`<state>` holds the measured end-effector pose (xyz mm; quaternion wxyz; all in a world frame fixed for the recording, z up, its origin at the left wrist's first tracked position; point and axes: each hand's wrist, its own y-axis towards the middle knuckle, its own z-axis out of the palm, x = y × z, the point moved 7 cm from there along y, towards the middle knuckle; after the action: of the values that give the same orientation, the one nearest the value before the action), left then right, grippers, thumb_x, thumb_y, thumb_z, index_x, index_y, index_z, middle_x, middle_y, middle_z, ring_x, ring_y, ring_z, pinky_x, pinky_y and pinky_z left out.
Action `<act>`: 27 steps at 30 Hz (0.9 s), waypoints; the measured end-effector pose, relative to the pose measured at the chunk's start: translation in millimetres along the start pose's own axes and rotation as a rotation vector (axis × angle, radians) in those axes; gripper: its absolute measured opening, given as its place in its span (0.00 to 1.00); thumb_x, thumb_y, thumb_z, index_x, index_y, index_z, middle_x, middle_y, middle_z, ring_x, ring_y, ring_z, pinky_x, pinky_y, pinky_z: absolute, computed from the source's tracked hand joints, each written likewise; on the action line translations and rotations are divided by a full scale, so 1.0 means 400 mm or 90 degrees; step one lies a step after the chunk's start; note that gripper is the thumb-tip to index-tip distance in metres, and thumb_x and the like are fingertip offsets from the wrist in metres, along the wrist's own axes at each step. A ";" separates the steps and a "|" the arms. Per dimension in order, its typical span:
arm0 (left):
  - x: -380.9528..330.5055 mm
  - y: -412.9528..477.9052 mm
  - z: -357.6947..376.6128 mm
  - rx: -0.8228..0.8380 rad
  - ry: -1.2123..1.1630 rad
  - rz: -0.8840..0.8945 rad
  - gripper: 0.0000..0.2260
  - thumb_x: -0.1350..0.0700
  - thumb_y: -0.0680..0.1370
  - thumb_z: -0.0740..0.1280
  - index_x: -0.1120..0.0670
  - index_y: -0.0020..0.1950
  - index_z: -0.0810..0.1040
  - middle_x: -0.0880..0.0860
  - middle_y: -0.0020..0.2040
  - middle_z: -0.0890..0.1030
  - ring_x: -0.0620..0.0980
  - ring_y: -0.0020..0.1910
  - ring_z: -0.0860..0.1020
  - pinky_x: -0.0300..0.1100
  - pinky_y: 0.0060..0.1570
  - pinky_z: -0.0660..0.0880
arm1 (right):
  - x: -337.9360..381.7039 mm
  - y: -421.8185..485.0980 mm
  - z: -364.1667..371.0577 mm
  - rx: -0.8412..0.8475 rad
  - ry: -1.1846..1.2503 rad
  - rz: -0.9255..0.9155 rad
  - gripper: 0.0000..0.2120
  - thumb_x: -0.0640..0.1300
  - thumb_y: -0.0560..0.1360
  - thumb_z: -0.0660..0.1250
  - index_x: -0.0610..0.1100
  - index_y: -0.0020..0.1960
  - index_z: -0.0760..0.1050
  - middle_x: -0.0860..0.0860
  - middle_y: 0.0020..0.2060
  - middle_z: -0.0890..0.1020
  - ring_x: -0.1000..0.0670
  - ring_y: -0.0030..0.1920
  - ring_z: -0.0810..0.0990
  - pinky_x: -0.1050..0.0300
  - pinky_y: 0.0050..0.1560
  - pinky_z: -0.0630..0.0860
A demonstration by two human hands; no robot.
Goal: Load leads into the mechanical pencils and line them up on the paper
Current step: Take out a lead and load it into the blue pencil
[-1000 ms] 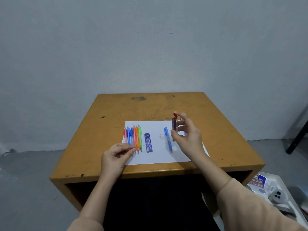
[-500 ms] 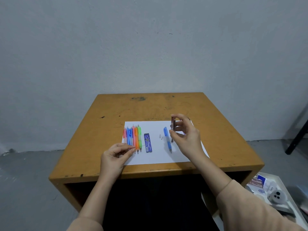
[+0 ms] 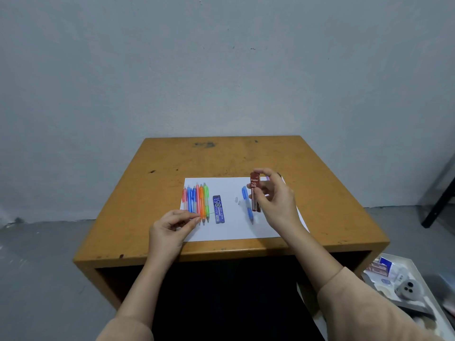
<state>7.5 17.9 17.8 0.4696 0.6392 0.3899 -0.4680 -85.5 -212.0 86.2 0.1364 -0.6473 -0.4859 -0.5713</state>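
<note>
A thin lead (image 3: pixel 211 213), or what appears to be one, is pinched between the thumb and forefinger of the left hand (image 3: pixel 170 230), whose other fingers are curled under; it juts out sideways across the tips of the row of mechanical pencils (image 3: pixel 199 203) laid side by side at the left edge of the paper (image 3: pixel 229 230). So slight a rod is easily snapped, and a break is to be expected if it is pressed against those tips or squeezed harder. A single blue pencil (image 3: pixel 247 205) lies apart on the right half of the sheet, with two small white pieces (image 3: pixel 237 201) just beside it. If these are its cap parts, which cannot be told, they could be brushed off the sheet by a passing wrist. The red lead case (image 3: pixel 254 193) is held nearly upright above that pencil by the right hand (image 3: pixel 278 205), gripped between thumb and curled fingers. Whether its lid is open cannot be told; if it is, leads may be spilled onto the table (image 3: pixel 221 156) by any tilt. The blue lead case (image 3: pixel 218 209) lies flat next to the row, close enough to be nudged into it, and the neat line would be upset.
</note>
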 end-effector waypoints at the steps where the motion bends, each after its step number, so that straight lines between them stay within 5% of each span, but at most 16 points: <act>1: 0.000 0.000 -0.001 -0.001 0.002 0.002 0.09 0.63 0.69 0.74 0.48 0.43 0.84 0.49 0.46 0.82 0.43 0.49 0.79 0.37 0.46 0.78 | -0.006 -0.004 0.004 0.001 -0.001 0.000 0.18 0.34 0.77 0.64 0.53 0.60 0.73 0.53 0.42 0.83 0.59 0.41 0.79 0.66 0.38 0.77; 10: -0.002 -0.003 0.001 -0.004 0.007 -0.017 0.08 0.61 0.69 0.74 0.47 0.43 0.84 0.48 0.46 0.82 0.45 0.52 0.78 0.38 0.45 0.77 | -0.068 -0.008 0.086 0.098 -0.164 0.067 0.19 0.38 0.77 0.66 0.51 0.65 0.73 0.55 0.42 0.77 0.59 0.40 0.76 0.74 0.39 0.73; 16: -0.001 -0.002 0.001 -0.001 0.016 -0.022 0.08 0.60 0.69 0.74 0.47 0.43 0.84 0.47 0.46 0.82 0.45 0.52 0.78 0.35 0.42 0.77 | -0.059 0.001 0.140 0.177 -0.257 0.087 0.14 0.41 0.78 0.64 0.44 0.64 0.77 0.49 0.56 0.81 0.54 0.52 0.79 0.63 0.57 0.73; 19: -0.001 0.000 0.000 -0.004 0.014 -0.009 0.09 0.60 0.69 0.74 0.46 0.42 0.84 0.47 0.46 0.82 0.45 0.51 0.78 0.33 0.42 0.77 | -0.067 0.004 0.170 0.219 -0.305 0.096 0.14 0.42 0.79 0.65 0.44 0.63 0.78 0.49 0.59 0.81 0.52 0.56 0.78 0.66 0.55 0.71; 27: -0.005 -0.003 0.000 -0.001 0.002 0.009 0.10 0.61 0.69 0.74 0.46 0.42 0.83 0.47 0.46 0.82 0.41 0.50 0.78 0.32 0.41 0.77 | -0.068 0.005 0.189 0.243 -0.372 0.072 0.13 0.41 0.79 0.64 0.43 0.62 0.79 0.48 0.56 0.81 0.54 0.50 0.77 0.70 0.46 0.66</act>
<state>5.8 18.1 19.3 0.4729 0.6421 0.3868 -0.4631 -34.8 -170.7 39.7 0.1418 -0.7719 -0.5660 -0.2525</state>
